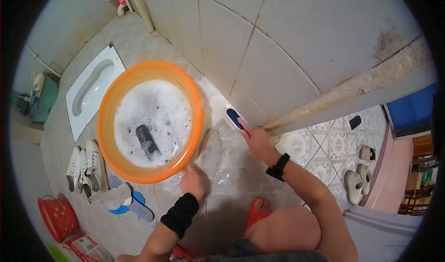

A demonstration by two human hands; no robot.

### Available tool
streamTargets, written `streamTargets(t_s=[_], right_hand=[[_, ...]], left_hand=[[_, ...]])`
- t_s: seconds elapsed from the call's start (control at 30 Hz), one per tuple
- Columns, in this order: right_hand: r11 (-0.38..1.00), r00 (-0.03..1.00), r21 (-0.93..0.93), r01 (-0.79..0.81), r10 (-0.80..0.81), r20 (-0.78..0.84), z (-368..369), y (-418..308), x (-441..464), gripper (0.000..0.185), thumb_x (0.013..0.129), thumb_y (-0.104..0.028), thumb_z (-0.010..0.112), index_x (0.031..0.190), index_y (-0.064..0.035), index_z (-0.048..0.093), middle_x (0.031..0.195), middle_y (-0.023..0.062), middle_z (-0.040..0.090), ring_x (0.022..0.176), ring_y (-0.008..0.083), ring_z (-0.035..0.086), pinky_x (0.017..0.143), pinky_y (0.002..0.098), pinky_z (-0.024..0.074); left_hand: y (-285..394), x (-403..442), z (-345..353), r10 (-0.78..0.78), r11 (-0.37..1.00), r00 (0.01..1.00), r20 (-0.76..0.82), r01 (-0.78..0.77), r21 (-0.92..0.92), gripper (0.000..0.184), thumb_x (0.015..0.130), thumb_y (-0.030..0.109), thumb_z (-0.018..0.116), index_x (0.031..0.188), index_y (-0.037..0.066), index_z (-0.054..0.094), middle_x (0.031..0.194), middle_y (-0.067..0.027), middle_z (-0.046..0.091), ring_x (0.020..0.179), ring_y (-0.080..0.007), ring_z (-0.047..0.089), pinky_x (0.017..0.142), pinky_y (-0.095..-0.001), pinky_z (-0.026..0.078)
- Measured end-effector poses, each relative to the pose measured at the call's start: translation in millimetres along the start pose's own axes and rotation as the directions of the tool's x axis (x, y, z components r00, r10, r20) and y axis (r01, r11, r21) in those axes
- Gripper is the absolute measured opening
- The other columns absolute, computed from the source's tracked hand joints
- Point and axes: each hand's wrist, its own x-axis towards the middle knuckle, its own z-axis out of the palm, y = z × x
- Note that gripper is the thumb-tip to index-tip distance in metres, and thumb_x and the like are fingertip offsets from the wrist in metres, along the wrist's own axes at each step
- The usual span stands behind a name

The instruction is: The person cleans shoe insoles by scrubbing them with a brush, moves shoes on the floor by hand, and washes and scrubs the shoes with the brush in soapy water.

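Note:
My right hand (259, 146) is closed around a scrub brush (234, 118) with a dark blue back and white bristles, near the foot of the tiled wall. My left hand (192, 184), somewhat blurred, is closed at the lower end of a pale grey insole (211, 151) on the wet floor; its fingers are partly hidden. Just beyond that hand stands a large orange basin (104, 123) of sudsy water. A dark grey, elongated piece (147, 140) like an insole or a brush floats among the foam.
White shoes (95, 162) and a blue-and-grey slipper (136, 206) lie on the left, above a red bucket (58, 218). A squat toilet (95, 88) is set into the floor behind. More shoes (354, 185) stand by the doorway at right.

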Motion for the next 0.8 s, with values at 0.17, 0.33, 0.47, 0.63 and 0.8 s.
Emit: streamTargets(t_s=[0.17,0.33,0.47,0.63,0.8], right_hand=[[0.977,0.999,0.209,-0.04,0.038,0.01,11.2,6.5,-63.9,0.043,0.087,-0.031,0.049,0.13,-0.0291,0.041,0.067,0.0215,0.057,0.058,0.0395,0.056,0.053,0.046,0.0448],[0.95,0.99,0.278,-0.14,0.126,0.068,11.1,25.0,-101.2,0.042,0.088,-0.031,0.049,0.129,-0.0279,0.042,0.068,0.0224,0.058,0.06,0.0397,0.057,0.055,0.046,0.0451],[0.957,0.974,0.218,-0.194,0.161,0.161,-0.2,29.9,-105.4,0.044,0.088,-0.031,0.049,0.131,-0.0273,0.039,0.066,0.0228,0.057,0.058,0.0395,0.056,0.053,0.0467,0.0442],[0.964,0.975,0.191,-0.184,0.154,0.16,-6.0,28.4,-98.4,0.046,0.088,-0.032,0.049,0.132,-0.0273,0.038,0.062,0.0225,0.055,0.055,0.039,0.055,0.05,0.0469,0.0432],[0.969,0.976,0.154,-0.192,0.172,0.135,-5.1,26.4,-96.9,0.046,0.087,-0.033,0.049,0.131,-0.0266,0.038,0.059,0.0217,0.055,0.053,0.0385,0.055,0.048,0.0462,0.0425]], left_hand=[[49.1,39.6,-4.2,0.277,0.961,0.928,-0.25,-0.263,0.088,0.051,0.081,0.009,0.045,0.131,0.011,0.035,0.125,-0.0127,0.045,0.106,-0.0349,0.049,0.083,-0.0416,0.044],[75.8,70.6,10.5,0.463,0.855,0.856,-0.231,-0.363,0.371,0.057,0.082,0.009,0.044,0.136,0.018,0.031,0.142,-0.0038,0.025,0.12,-0.0355,0.035,0.091,-0.0471,0.038],[73.6,89.5,14.1,0.452,0.869,0.875,-0.173,-0.388,0.307,0.055,0.082,0.01,0.045,0.135,0.016,0.032,0.138,-0.004,0.03,0.119,-0.0378,0.035,0.092,-0.0447,0.04],[80.4,91.3,-12.2,0.231,0.972,0.971,0.07,-0.234,0.037,0.03,0.082,0.005,0.042,0.11,0.003,0.051,0.115,-0.0128,0.048,0.113,-0.0328,0.042,0.091,-0.0365,0.04],[65.2,60.0,-1.0,0.432,0.884,0.811,-0.394,-0.295,0.363,0.018,0.081,0.011,0.047,0.091,0.003,0.059,0.102,-0.0181,0.054,0.095,-0.0316,0.055,0.078,-0.0407,0.046]])
